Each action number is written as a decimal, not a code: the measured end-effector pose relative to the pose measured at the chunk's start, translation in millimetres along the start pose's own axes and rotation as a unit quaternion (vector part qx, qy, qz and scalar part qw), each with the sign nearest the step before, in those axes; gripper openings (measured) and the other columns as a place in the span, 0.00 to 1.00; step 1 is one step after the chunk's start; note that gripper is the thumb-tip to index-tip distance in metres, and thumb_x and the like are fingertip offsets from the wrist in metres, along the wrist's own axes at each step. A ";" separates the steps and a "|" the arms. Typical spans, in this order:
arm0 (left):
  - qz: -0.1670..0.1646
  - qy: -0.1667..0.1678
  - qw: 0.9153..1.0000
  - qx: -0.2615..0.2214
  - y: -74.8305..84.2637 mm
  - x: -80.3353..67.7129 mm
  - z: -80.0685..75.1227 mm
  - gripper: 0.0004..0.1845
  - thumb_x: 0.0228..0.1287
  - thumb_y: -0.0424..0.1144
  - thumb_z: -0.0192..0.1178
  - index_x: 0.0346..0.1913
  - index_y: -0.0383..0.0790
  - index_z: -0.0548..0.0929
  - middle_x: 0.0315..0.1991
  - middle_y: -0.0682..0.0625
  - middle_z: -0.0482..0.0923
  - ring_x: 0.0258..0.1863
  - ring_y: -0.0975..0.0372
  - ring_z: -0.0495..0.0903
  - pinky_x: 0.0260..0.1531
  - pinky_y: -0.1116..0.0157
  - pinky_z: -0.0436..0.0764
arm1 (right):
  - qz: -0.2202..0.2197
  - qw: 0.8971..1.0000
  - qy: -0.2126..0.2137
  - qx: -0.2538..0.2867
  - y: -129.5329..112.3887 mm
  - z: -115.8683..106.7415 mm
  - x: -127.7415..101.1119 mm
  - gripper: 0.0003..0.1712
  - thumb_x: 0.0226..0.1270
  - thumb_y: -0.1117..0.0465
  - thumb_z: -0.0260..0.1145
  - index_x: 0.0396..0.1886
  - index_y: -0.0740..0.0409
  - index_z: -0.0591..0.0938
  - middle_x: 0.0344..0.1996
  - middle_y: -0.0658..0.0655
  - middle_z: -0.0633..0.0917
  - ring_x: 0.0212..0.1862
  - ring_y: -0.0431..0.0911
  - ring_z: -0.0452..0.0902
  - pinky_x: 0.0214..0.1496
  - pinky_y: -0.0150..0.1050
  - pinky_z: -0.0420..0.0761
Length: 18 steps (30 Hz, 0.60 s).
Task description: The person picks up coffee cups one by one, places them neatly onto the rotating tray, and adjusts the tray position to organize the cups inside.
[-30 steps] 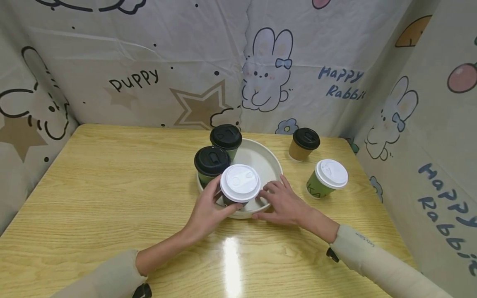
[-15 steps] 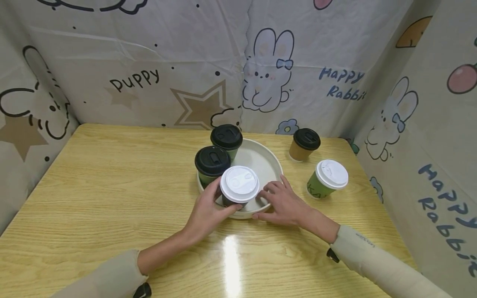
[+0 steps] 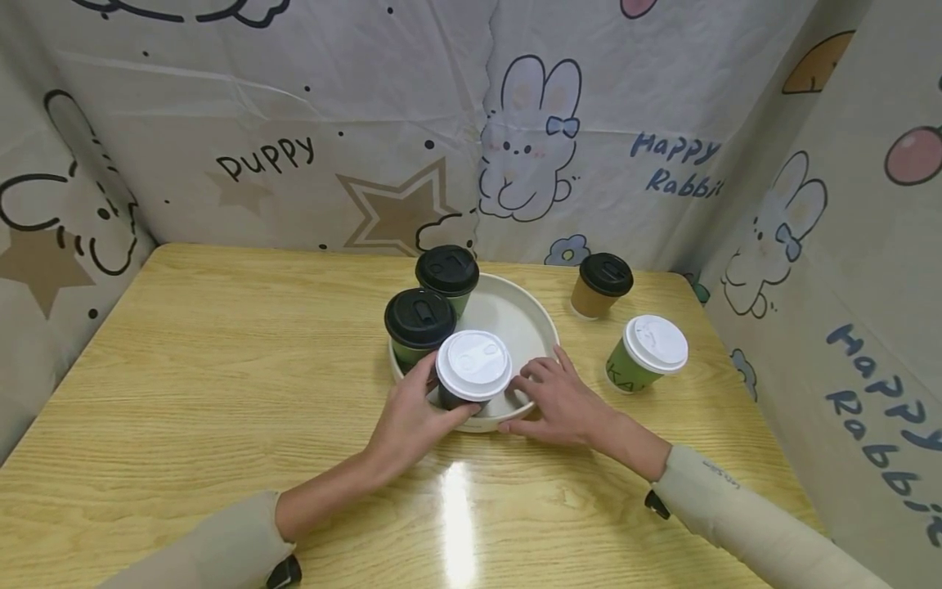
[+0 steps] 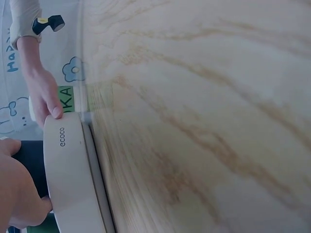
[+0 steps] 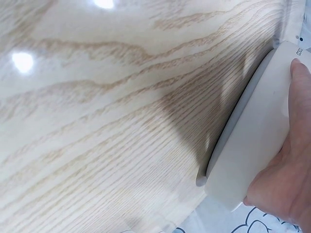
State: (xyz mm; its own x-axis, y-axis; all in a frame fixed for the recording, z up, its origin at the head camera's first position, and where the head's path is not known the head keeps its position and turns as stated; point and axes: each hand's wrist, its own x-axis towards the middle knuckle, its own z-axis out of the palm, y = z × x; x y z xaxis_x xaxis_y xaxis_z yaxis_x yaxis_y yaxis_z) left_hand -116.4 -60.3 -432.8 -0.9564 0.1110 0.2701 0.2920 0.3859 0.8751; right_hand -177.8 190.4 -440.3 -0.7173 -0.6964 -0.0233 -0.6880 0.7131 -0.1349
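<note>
My left hand (image 3: 408,419) holds a dark paper coffee cup with a white lid (image 3: 473,366), fingers on its left side and thumb across the front. The cup stands upright over the near part of a round cream tray (image 3: 526,315). In the left wrist view its dark body (image 4: 33,162) rises beyond the tray wall. At the tray's near right side, my right hand (image 3: 562,402) grips the rim, fingertips inside and thumb outside. Two green cups with black lids, one nearer (image 3: 419,317) and one farther (image 3: 446,270), stand on the tray's left side.
Right of the tray stand a green cup with a white lid (image 3: 648,352) and, farther back, a brown cup with a black lid (image 3: 603,285). Printed cloth (image 3: 397,106) walls the wooden table (image 3: 243,352) at the back and sides.
The white-lidded cup in my left hand has shifted very slightly toward me and lower. My right hand, the tray and the other cups stay as they were.
</note>
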 end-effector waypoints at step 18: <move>-0.027 -0.016 0.998 0.053 2.2 2.2 -5.8 0.46 0.46 0.41 0.81 0.67 0.31 0.69 0.63 0.37 0.75 0.62 0.51 0.74 0.61 0.54 0.74 | 0.001 1.000 0.000 0.000 0.7 2.1 0.2 0.39 0.62 0.23 0.55 0.52 0.49 0.83 0.50 0.54 0.80 0.62 0.53 0.69 0.74 0.64 0.40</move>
State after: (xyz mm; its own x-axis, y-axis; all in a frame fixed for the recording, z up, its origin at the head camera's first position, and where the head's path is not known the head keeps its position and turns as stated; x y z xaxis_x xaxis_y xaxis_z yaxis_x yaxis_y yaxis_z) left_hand -117.9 -64.5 -427.9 -0.9711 0.1159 0.2088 0.2388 0.4875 0.8398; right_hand -178.2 190.6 -442.5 -0.7185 -0.6951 -0.0233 -0.6868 0.7144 -0.1339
